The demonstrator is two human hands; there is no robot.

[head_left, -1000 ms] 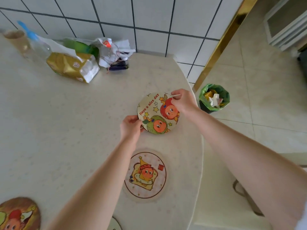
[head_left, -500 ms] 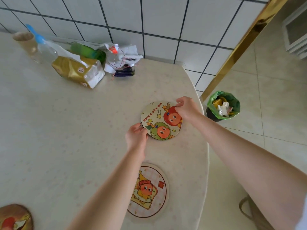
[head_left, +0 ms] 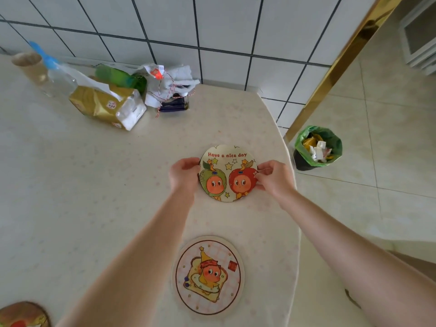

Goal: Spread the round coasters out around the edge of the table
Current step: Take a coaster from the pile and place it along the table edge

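Note:
A round coaster with "Have a nice day" and two fruit figures (head_left: 228, 173) lies on the pale table (head_left: 94, 185) near its right edge. My left hand (head_left: 185, 174) grips its left rim and my right hand (head_left: 273, 177) pinches its right rim. A second round coaster with a toast figure (head_left: 208, 276) lies flat nearer to me, close to the same edge. A brown coaster (head_left: 23, 315) shows partly at the bottom left corner.
At the back by the tiled wall stand a gold packet (head_left: 106, 107), a green bottle (head_left: 120, 77), a clear bottle with a blue cap (head_left: 56, 72), a paper cup (head_left: 29, 64) and crumpled paper (head_left: 169, 88). A green-lined bin (head_left: 317, 147) stands on the floor right of the table.
The "Have a nice day" coaster has turned so its text reads upright. My right hand moved from its top edge to its right rim; my left hand shifted up its left rim.

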